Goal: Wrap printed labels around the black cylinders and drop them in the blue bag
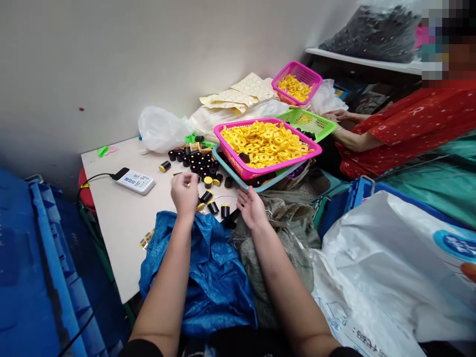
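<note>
Table [115, 218] bears white device [134, 181], then loose black cylinders [197, 163]. Left hand [184, 194] curled, fingertips pinched on something small, hidden. Right hand [252, 208] open, fingers spread, just beside cylinders. Pink basket [227, 159] of yellow rings [266, 146] further right; co-worker's arm [357, 141] beyond.

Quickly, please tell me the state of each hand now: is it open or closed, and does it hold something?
Left hand: closed in a pinch, holding a small dark piece; too small to identify.
Right hand: open, holding nothing visible.
</note>
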`<state>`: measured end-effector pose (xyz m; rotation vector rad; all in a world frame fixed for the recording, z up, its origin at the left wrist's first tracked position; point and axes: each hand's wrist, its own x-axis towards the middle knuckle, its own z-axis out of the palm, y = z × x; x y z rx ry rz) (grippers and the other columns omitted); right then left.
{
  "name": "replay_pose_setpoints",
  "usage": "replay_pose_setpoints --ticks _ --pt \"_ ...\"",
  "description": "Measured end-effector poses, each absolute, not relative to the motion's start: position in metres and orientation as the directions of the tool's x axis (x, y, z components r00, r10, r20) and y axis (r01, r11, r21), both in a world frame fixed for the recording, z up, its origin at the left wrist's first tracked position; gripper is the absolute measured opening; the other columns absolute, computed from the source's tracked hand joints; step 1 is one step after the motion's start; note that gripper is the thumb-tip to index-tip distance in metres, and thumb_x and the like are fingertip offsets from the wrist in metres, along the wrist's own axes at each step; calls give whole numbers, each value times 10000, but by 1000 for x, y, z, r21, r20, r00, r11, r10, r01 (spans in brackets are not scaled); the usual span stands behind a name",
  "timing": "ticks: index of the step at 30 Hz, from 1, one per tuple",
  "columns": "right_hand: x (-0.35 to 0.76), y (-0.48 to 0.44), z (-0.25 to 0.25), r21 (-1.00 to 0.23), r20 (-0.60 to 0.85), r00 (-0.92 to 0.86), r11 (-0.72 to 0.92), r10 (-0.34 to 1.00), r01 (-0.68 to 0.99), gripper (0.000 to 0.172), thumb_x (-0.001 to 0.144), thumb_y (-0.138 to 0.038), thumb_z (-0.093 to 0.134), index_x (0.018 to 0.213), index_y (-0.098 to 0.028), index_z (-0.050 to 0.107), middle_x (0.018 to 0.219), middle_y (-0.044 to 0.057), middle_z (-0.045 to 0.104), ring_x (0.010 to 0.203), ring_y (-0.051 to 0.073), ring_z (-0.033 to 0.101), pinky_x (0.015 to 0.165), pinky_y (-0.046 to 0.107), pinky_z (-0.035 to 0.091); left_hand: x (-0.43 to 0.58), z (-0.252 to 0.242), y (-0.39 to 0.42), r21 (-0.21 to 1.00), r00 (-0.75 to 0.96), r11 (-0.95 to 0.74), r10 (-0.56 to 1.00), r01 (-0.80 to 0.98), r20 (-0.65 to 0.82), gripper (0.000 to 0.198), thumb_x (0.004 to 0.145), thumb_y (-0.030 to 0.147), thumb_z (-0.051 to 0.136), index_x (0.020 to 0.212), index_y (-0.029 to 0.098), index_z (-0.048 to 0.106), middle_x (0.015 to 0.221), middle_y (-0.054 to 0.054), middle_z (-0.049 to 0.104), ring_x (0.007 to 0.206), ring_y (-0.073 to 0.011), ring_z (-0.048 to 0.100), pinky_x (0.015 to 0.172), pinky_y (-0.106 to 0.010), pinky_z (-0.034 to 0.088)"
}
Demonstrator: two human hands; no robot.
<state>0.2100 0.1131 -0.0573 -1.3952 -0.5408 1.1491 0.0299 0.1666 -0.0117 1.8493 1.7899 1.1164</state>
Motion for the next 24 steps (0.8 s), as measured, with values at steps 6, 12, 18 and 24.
replay_pose_setpoints --ticks 6,12,18,24 --pt "190 98 -56 -799 -460 294 -246 838 -549 287 769 -352 579 1008 -267 442 772 -13 618 658 154 616 591 279 501 68 -23 115 363 645 -607 764 707 21 176 845 285 575 960 236 699 1004 -67 595 964 -216 550 776 -309 466" --pt "258 76 -40 -949 -316 492 -281 811 -145 231 718 -416 602 815 -207 579 883 31 659 806 184 634 635 265 474 78 -14 127 202 154 -186 974 962 167 307 912 208 429 1097 208 674 1282 -152 504 1133 -320 466 892 -463 429" --pt "368 -4 1 -594 12 842 -673 539 440 429 771 -516 527 965 -157 659 881 150 694 885 320 623 785 443 438 116 -49 100 375 654 -560 731 738 -194 387 895 86 391 1189 227 599 1194 -93 593 1116 -206 545 952 -321 436" --pt "351 -17 26 -722 259 828 -470 497 508 454 832 -552 462 1000 -172 647 838 87 688 751 231 618 713 360 461 129 -80 77 283 564 -491 752 824 -342 354 865 40 382 1146 107 587 1191 -217 580 1138 -306 559 899 -412 462"
